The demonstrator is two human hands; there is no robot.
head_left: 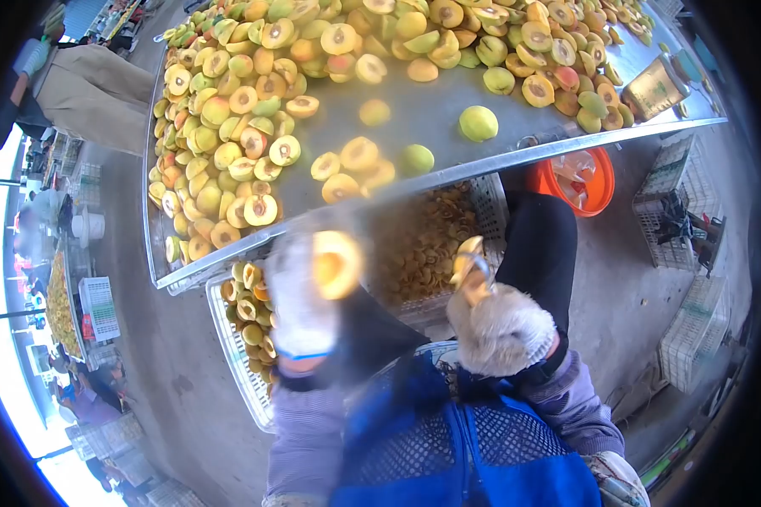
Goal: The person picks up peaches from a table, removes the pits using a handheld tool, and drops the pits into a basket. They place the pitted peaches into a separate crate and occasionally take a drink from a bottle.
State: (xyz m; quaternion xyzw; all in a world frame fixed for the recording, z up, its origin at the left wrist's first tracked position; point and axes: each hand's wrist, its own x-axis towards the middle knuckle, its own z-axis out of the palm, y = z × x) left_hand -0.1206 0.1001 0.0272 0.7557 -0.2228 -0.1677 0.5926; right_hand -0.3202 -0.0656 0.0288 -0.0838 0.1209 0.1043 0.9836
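Note:
My left hand (300, 291), in a white glove, is smeared by motion. It holds a halved peach (336, 264) with its cut side showing. My right hand (499, 329), in a dirty white glove, is closed around a small curved metal tool (477, 269). A yellow piece (467, 253), perhaps peach flesh or a stone, sits at the tool's tip. Both hands are in front of the metal table (414, 114), just beyond its near edge. Peaches (254, 139), many cut in half with stones in them, are heaped on the tabletop.
Below my left hand stands a white basket (243, 384) of peach halves. A crate (492, 207) of brownish pieces lies under the table. An orange bucket (599, 184) is beyond my right knee. Stacked crates (681, 182) stand at right; a person in beige trousers (101, 93) is at left.

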